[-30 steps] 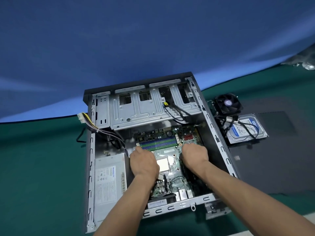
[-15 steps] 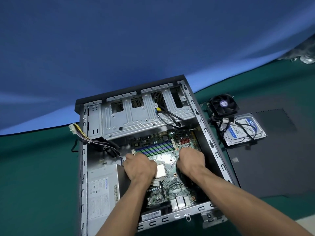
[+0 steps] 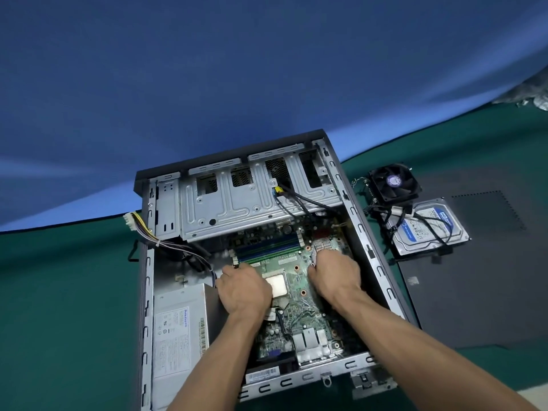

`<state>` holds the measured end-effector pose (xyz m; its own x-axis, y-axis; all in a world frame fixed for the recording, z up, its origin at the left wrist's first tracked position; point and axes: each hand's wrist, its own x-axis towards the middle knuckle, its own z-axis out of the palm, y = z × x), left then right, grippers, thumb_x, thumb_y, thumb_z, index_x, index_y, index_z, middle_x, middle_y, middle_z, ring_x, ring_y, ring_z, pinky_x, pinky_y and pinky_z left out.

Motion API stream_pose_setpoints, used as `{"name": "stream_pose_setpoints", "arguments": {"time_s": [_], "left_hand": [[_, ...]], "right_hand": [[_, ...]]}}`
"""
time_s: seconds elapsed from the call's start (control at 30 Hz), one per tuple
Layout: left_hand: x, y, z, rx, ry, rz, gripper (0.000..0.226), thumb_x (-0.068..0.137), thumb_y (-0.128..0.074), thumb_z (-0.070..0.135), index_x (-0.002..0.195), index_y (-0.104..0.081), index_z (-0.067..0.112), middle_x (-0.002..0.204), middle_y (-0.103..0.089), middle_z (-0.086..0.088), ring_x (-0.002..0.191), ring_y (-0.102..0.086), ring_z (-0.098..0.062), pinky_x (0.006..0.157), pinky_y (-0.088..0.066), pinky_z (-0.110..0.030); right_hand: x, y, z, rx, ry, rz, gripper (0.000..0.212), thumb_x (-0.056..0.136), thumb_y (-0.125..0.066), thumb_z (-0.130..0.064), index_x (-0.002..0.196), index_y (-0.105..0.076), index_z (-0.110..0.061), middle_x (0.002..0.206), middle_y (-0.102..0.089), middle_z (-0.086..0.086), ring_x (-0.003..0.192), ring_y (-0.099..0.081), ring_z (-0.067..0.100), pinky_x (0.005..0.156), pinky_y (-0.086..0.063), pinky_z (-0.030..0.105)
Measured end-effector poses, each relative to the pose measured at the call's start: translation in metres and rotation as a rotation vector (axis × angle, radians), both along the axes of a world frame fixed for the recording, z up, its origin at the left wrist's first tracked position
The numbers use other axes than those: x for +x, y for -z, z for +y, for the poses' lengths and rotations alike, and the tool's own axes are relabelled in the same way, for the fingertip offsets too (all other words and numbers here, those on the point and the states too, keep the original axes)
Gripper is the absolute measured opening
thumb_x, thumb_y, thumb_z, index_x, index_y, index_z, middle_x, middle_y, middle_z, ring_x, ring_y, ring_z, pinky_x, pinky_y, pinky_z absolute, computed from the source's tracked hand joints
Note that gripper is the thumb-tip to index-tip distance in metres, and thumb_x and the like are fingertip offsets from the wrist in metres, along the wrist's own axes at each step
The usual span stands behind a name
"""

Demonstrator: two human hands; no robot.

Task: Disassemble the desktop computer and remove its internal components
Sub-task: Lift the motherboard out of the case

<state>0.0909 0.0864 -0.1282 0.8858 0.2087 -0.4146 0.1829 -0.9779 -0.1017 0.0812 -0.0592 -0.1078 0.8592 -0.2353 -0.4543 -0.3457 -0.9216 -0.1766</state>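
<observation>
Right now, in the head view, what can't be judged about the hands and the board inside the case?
- Fingertips of the left hand and right hand: curled under, hidden by the hands' backs; grip on the motherboard unclear.
- Board's far edge: covered by the drive cage.
- Power supply label: text too small.
- Case near-left corner: cut off by the bottom edge.

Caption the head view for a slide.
Both hands, left and right, grip the motherboard inside the open case.
</observation>
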Motion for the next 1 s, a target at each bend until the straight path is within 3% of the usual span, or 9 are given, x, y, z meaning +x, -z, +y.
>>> {"name": "stream_pose_setpoints", "arguments": {"time_s": [0.17, 0.27, 0.33, 0.47, 0.63, 0.8, 0.93, 1.0], "left_hand": [[0.003, -0.005, 0.001, -0.182, -0.173, -0.107, 0.034, 0.086, -0.051, 0.025, 0.113, -0.055, 0.006, 0.118, -0.048, -0.020, 0.105, -0.049, -0.033, 0.094, -0.037, -0.037], [0.006, -0.010, 0.001, -0.428, -0.367, -0.275, 0.018, 0.082, -0.055, 0.015, 0.098, -0.056, 0.006, 0.114, -0.044, -0.019, 0.100, -0.049, -0.038, 0.097, -0.037, -0.041], [0.006, -0.011, 0.002, -0.493, -0.394, -0.303, 0.013, 0.082, -0.055, 0.014, 0.093, -0.056, 0.008, 0.112, -0.045, -0.018, 0.099, -0.050, -0.039, 0.098, -0.037, -0.043], [0.002, -0.006, 0.003, -0.284, -0.190, -0.131, 0.027, 0.088, -0.050, 0.025, 0.108, -0.060, 0.010, 0.119, -0.051, -0.017, 0.105, -0.052, -0.032, 0.095, -0.035, -0.037], [-0.001, -0.003, 0.004, -0.136, -0.035, -0.055, 0.034, 0.089, -0.046, 0.027, 0.116, -0.058, 0.010, 0.121, -0.052, -0.017, 0.109, -0.050, -0.030, 0.093, -0.035, -0.036], [-0.004, -0.007, 0.003, -0.097, 0.010, -0.015, 0.040, 0.088, -0.048, 0.029, 0.123, -0.052, 0.009, 0.127, -0.048, -0.019, 0.115, -0.047, -0.032, 0.098, -0.034, -0.037], [-0.006, -0.007, 0.003, -0.030, 0.084, 0.034, 0.046, 0.089, -0.050, 0.032, 0.129, -0.049, 0.010, 0.131, -0.044, -0.018, 0.119, -0.043, -0.031, 0.101, -0.031, -0.038], [-0.007, -0.008, 0.003, 0.010, 0.149, 0.019, 0.042, 0.087, -0.051, 0.031, 0.124, -0.053, 0.010, 0.130, -0.045, -0.015, 0.119, -0.040, -0.030, 0.100, -0.031, -0.038]], "right_hand": [[-0.001, 0.005, 0.000, 0.026, 0.070, 0.044, 0.031, 0.095, -0.053, -0.017, 0.064, -0.046, -0.015, 0.057, -0.044, -0.007, 0.045, -0.037, 0.005, 0.032, -0.017, 0.014], [0.000, 0.007, -0.001, 0.117, 0.133, 0.052, 0.034, 0.093, -0.055, -0.018, 0.061, -0.045, -0.017, 0.059, -0.045, -0.008, 0.046, -0.039, 0.004, 0.025, -0.015, 0.011], [0.000, 0.008, -0.001, 0.150, 0.132, 0.062, 0.033, 0.093, -0.058, -0.020, 0.062, -0.046, -0.018, 0.060, -0.048, -0.008, 0.047, -0.042, 0.004, 0.028, -0.019, 0.011], [0.000, 0.008, 0.001, 0.132, 0.077, 0.098, 0.029, 0.087, -0.064, -0.017, 0.063, -0.048, -0.017, 0.060, -0.051, -0.006, 0.048, -0.045, 0.005, 0.037, -0.025, 0.016], [0.001, 0.007, 0.001, 0.116, 0.057, 0.098, 0.032, 0.084, -0.065, -0.011, 0.060, -0.046, -0.016, 0.059, -0.049, -0.006, 0.047, -0.043, 0.005, 0.036, -0.024, 0.017], [0.006, 0.009, 0.001, 0.225, 0.077, 0.082, 0.018, 0.086, -0.059, -0.010, 0.069, -0.058, -0.017, 0.064, -0.061, -0.004, 0.053, -0.056, 0.005, 0.035, -0.029, 0.013], [0.003, 0.009, 0.002, 0.262, 0.034, 0.103, 0.020, 0.090, -0.058, -0.020, 0.070, -0.055, -0.018, 0.066, -0.059, -0.006, 0.052, -0.053, 0.004, 0.037, -0.030, 0.012], [0.001, 0.007, 0.002, 0.211, -0.024, 0.080, 0.011, 0.092, -0.057, -0.021, 0.082, -0.057, -0.016, 0.070, -0.057, -0.005, 0.055, -0.051, 0.006, 0.039, -0.028, 0.013]]}}
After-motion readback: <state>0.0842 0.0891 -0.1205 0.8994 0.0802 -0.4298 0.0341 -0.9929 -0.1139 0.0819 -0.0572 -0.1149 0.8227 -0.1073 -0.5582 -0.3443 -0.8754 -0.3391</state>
